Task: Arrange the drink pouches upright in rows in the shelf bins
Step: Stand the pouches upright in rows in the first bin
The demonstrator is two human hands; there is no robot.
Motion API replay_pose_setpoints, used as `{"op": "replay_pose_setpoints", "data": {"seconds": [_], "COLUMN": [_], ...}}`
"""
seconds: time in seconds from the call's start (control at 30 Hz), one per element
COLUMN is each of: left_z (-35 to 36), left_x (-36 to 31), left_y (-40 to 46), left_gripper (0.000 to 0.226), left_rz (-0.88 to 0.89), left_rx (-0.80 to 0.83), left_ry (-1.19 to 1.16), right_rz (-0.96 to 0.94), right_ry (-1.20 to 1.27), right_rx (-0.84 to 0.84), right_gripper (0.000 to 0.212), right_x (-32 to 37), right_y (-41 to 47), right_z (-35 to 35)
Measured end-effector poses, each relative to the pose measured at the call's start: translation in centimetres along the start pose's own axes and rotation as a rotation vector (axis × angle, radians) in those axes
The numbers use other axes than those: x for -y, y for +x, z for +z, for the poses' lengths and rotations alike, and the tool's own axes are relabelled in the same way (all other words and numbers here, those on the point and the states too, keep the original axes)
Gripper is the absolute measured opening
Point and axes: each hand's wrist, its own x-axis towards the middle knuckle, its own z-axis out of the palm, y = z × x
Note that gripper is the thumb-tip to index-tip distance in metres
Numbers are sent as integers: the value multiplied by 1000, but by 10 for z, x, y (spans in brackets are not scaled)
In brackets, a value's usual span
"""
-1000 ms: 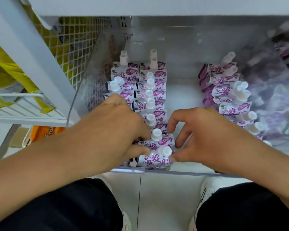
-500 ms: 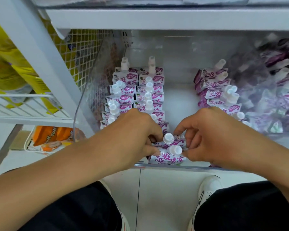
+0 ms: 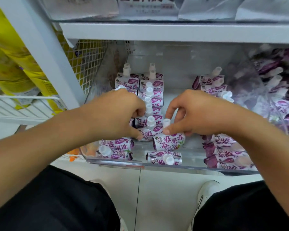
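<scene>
White-and-purple drink pouches with white screw caps stand in two rows in a clear shelf bin. My left hand covers the left row, its fingers pressed against a front pouch of the right row. My right hand pinches the top of a tilted pouch just right of that row. Two pouches lie at the bin's front: one at the left, one in the middle.
A third pouch row stands at the right, with more lying in front. A clear divider screens a loose purple heap. White mesh and a shelf post close the left. Another shelf hangs overhead.
The view has tilted up, showing the shelf above. Both hands have moved deeper into the bin. My right hand now holds a pouch lifted off the bin's front, and fallen pouches show there.
</scene>
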Motion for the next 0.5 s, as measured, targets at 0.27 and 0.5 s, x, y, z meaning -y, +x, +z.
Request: {"op": "replay_pose_setpoints", "data": {"seconds": [0.27,0.5], "left_z": [11,20], "left_x": [2,-7], "left_y": [12,15], "left_gripper": [40,39], "left_rz": [25,45], "left_rx": [-27,-55], "left_ry": [174,-8], "right_rz": [-28,4], "right_ry": [297,294], "right_rx": [38,52], "right_gripper": [12,11], "right_x": [-17,-12], "right_y": [-9,-16], "right_z": [21,23]}}
